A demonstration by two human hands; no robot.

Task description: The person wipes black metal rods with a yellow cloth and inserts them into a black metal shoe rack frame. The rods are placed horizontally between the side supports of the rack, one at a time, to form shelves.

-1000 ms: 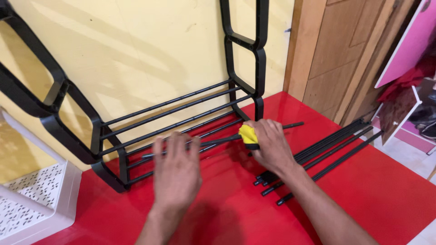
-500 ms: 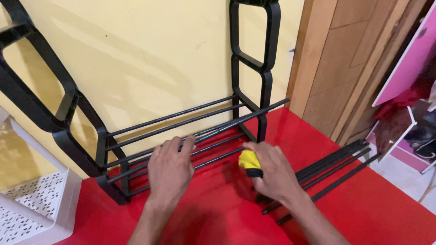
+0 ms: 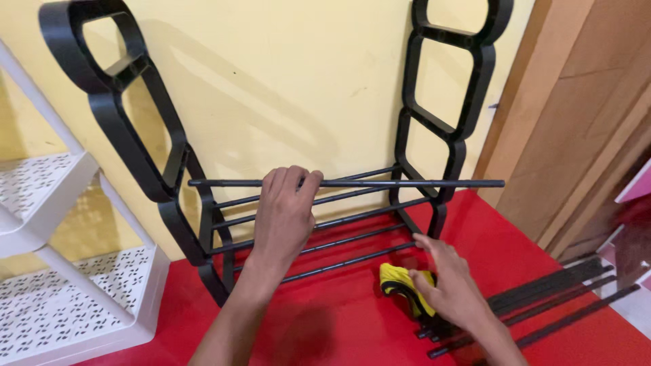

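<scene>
Left hand (image 3: 285,213): fingers curled around a loose black metal rod (image 3: 380,183), held level between the black plastic side frames (image 3: 135,142) of a rack.
Right hand (image 3: 451,288): fingers spread, holding nothing, resting over a yellow-and-black tool (image 3: 400,285) on the red floor (image 3: 325,325).
Spare black rods (image 3: 542,305): lying just right.
White perforated shelf unit (image 3: 74,298): far left.

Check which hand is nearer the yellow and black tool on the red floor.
Right. The right hand rests against the yellow and black tool; the left hand is up and to the left, gripping a black rod.
</scene>
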